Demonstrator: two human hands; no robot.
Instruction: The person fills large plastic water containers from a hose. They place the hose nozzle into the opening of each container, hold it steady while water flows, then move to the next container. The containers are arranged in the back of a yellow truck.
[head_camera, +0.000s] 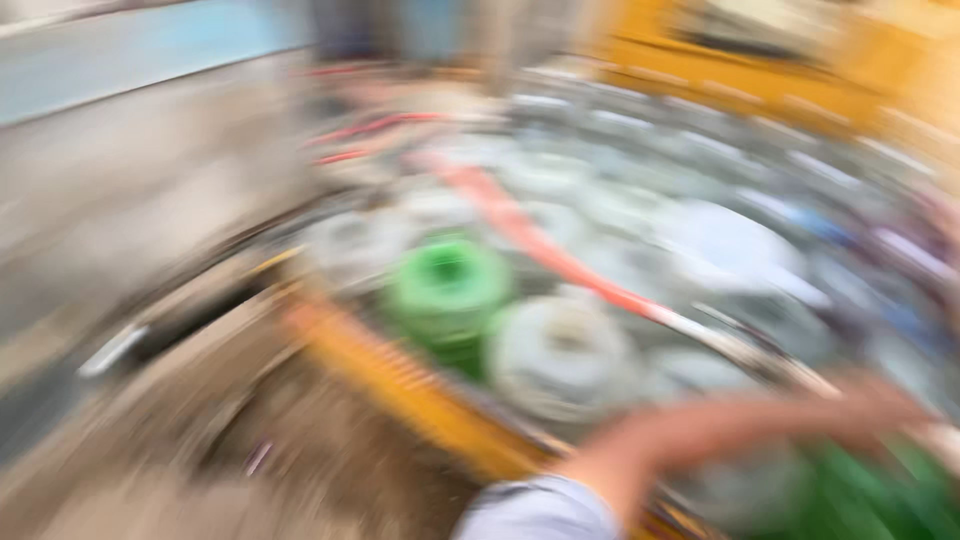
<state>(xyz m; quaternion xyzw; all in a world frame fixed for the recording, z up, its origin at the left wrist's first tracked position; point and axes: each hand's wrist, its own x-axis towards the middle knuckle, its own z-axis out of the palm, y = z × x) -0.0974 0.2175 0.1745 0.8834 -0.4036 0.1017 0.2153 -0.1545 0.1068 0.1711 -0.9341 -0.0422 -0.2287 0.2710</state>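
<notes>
The whole head view is heavily smeared by motion. My right hand (880, 410) reaches out to the right on a bare forearm with a pale sleeve (540, 512) at the bottom. It hovers over a crowded heap of round pale coils or spools (560, 355); the blur hides whether it holds anything. A green coil (448, 290) sits left of the pale one. A long red-orange strip (560, 262) runs diagonally across the heap towards the hand. My left hand is out of view.
A yellow-orange edge (400, 385) borders the heap on the near left, with brownish ground (250, 450) in front of it. Something green (870, 495) lies under the forearm at bottom right. A yellow shape (780, 50) stands at the far right.
</notes>
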